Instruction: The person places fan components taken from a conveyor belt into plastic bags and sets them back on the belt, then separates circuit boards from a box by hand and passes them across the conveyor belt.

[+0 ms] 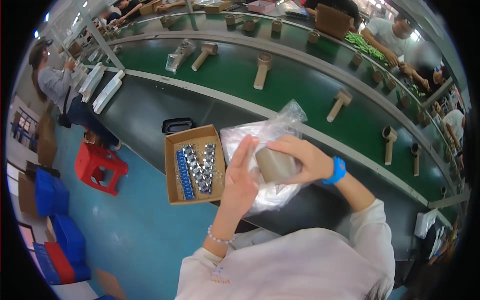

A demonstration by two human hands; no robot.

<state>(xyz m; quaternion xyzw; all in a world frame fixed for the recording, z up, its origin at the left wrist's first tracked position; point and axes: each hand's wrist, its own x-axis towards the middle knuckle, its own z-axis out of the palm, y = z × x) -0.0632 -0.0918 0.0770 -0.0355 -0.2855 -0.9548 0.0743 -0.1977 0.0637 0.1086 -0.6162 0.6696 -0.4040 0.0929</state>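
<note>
My right hand is wrapped round a beige-brown rounded part above a pile of clear plastic bags. Beside it my left hand is raised, its fingers stretched out, with the palm towards the part. A cardboard box stands left of my left hand and holds blue circuit board strips and small loose pieces. Behind the box lies a black tray. The underside of the part is hidden.
A green conveyor crosses behind the bench, carrying beige handled parts and a bagged one. White packs lie at the left. Co-workers are across the belt; a person stands left near a red stool.
</note>
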